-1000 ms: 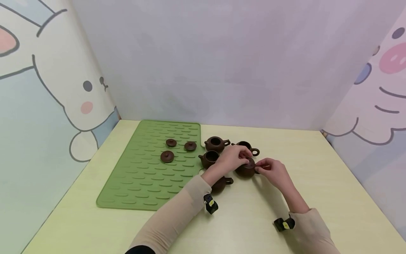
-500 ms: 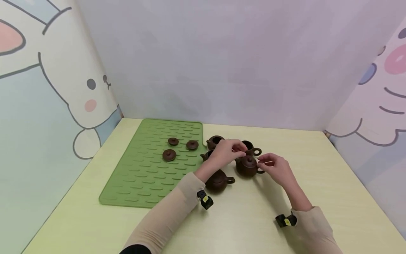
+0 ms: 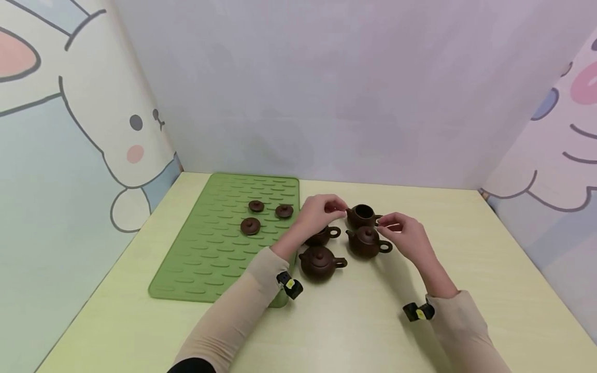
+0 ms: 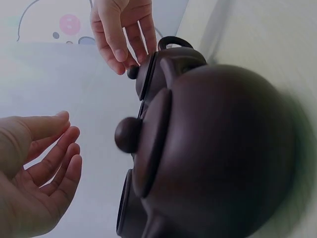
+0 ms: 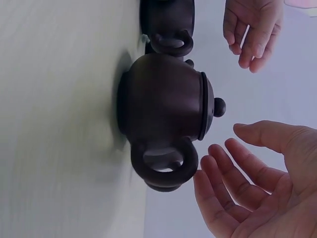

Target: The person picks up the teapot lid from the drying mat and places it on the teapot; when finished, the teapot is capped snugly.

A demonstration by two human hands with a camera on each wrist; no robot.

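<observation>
Both hands hold nothing. My left hand (image 3: pixel 317 213), fingers loosely bent, hovers over the left teapots and hides one lidless teapot at the back. Below it a second lidless teapot (image 3: pixel 321 238) is partly covered. My right hand (image 3: pixel 406 235) is beside a lidded dark-brown teapot (image 3: pixel 364 242), fingertips close to its handle in the right wrist view. Behind that pot stands a lidless teapot (image 3: pixel 361 215), its dark opening upward. Another lidded teapot (image 3: pixel 318 265) sits at the front left of the group; a lidded teapot (image 4: pixel 228 148) looms large in the left wrist view.
A green textured mat (image 3: pixel 205 259) lies on the left of the pale wooden table (image 3: pixel 373 321). Three loose lids rest on it: a front lid (image 3: pixel 250 226), a back lid (image 3: pixel 256 206) and a right lid (image 3: pixel 284 211). A pale wall (image 3: pixel 326 103) rises behind.
A second ago my left hand was on the right teapot's lid and my right hand at its handle. The left hand has let go and drawn left; the right hand has lifted slightly away.
</observation>
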